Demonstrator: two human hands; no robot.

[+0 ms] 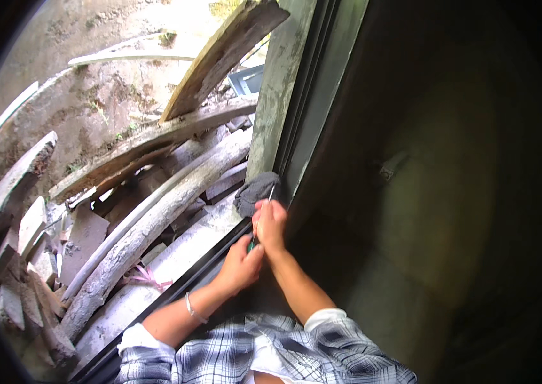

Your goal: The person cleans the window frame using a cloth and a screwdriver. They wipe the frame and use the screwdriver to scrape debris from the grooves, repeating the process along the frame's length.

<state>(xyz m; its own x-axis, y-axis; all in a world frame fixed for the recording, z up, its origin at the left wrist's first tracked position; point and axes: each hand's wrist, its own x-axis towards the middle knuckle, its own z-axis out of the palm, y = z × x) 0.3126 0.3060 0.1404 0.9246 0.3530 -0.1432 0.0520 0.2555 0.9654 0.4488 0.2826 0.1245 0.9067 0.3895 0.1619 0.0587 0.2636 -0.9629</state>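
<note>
My left hand [242, 265], with a bracelet on its wrist, is closed around the green handle [251, 246] of a slim tool, probably a screwdriver. Just ahead of it, my right hand [270, 223] grips the tool's thin metal shaft [271, 192]. The shaft's tip points up, away from me, and overlaps a dark grey cloth [255, 191]. This crumpled cloth rests on the sill in the corner of a dark metal window frame [295, 139]. My fingers hide most of the tool, and whether the tip touches the cloth or the frame is unclear.
Outside the opening lie a long rough pole [170, 211], weathered boards [223, 57] and broken slabs [84, 240]. Pink string [148, 277] lies on the pale outer ledge [194, 240]. A concrete post [280, 86] adjoins the frame. The right side is very dark.
</note>
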